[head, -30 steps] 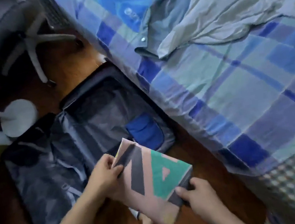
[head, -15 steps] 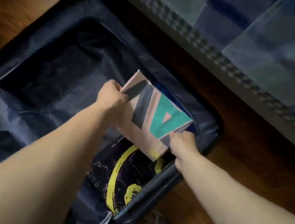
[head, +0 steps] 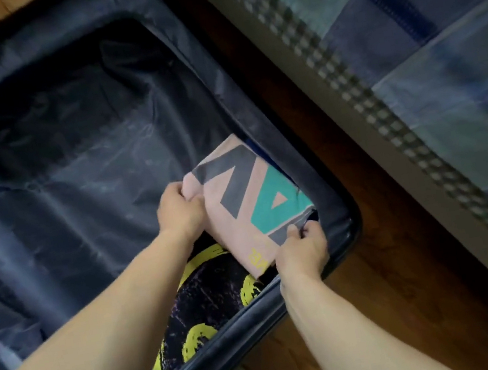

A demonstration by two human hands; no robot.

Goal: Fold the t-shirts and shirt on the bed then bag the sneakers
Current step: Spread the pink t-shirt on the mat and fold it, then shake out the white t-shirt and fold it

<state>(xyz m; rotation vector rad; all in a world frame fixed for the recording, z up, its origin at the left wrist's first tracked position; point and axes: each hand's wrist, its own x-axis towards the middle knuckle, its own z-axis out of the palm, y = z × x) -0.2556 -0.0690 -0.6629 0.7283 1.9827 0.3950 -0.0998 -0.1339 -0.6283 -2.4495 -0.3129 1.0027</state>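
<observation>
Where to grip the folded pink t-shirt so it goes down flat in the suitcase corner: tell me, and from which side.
Grip the folded pink t-shirt at its two opposite short edges, one hand per side, as the left hand and right hand do. It is a flat, floppy rectangle, so pinching both ends should keep the folds from opening as it settles over the black and yellow t-shirt in the suitcase.

Black t-shirt (head: 209, 292) partly covered.

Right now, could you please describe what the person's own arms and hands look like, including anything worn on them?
Both forearms come in from the bottom edge and are bare as far as the head view shows: no sleeves, gloves or watch. The left hand and right hand show no rings or bracelets that I can make out, though the dim light blurs fine detail. Fingernails look short and unpainted, as far as can be told.
</observation>
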